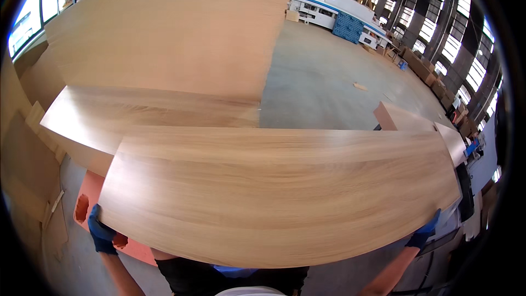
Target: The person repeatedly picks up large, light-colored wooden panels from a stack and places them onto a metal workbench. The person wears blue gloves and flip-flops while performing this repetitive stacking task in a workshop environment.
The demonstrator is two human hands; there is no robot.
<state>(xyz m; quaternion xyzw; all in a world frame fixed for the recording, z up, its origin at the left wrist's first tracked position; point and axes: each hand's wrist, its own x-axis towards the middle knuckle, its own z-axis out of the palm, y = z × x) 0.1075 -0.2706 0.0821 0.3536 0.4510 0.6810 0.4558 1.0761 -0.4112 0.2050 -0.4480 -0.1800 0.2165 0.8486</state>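
Note:
A wide wood-grain board [279, 192] spans the space in front of me, its near long edge close to my body. My left hand [102, 231], in a dark blue glove, grips the board's near left corner, the fingers partly hidden beneath it. At the near right corner my right hand [424, 232], gloved the same way, is closed on the edge, with its fingers mostly under the board. Behind and to the left, a second wood-grain board [159, 104] lies on top of a stack, partly covered by the held one.
A tall stack of plain tan sheets [175, 33] rises beyond the boards. An orange-red pallet-like base [90, 189] with round holes sits low at left. More panels [402, 118] stand at right. A long white and blue machine [334, 11] stands far across the grey floor [323, 77].

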